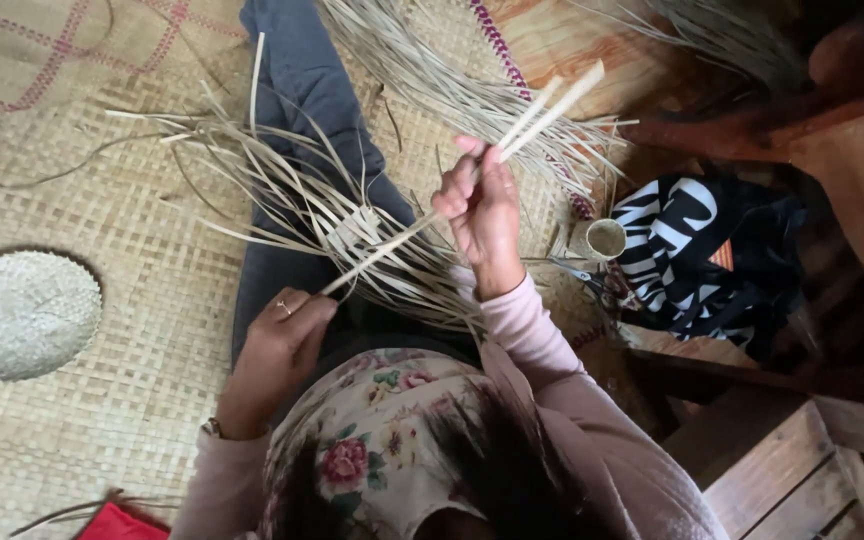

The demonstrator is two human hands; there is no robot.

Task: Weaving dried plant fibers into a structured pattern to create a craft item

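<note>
Dark hair [512, 450] and a flowered cloth [372, 450] of the person are closest to the camera, above the two hands working with pale strips.

The right hand [482, 215] is closed around a pair of long pale strips [542, 110], which point up and to the right. The left hand [287, 325], with a ring on one finger, pinches the lower end of a strip between thumb and fingers. Between both hands, on the lap over dark trousers [302, 90], lies a small woven piece [357, 230] with many loose strips spreading out from it. Under everything is a woven mat [112, 400]. A round woven disc [22, 315] lies on the mat at the left, well apart. At the right are a small roll [605, 238] and a black and white bag [692, 250].
</note>
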